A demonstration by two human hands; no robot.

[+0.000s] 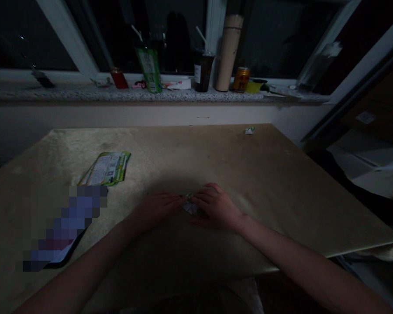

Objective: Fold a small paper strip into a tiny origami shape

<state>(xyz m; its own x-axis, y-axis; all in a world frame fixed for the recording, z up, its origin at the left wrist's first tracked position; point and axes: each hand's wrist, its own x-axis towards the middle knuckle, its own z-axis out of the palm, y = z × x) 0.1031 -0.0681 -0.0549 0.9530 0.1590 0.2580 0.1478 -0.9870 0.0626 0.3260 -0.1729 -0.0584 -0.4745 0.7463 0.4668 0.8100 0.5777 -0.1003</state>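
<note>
Both my hands rest on a tan table (268,174) in dim light, meeting over a small silvery wrapper (189,206). My left hand (157,210) lies palm down with its fingertips pinching the wrapper's left edge. My right hand (216,206) curls over the wrapper's right side, fingers bent and pressed on it. Most of the wrapper is hidden beneath the fingers.
A green and white packet (106,168) lies flat at the table's left. A small scrap (249,130) sits near the far edge. A blurred-out dark object (62,229) lies at the near left. The windowsill (68,92) holds cans, a green carton, a dark cup and a tall tube.
</note>
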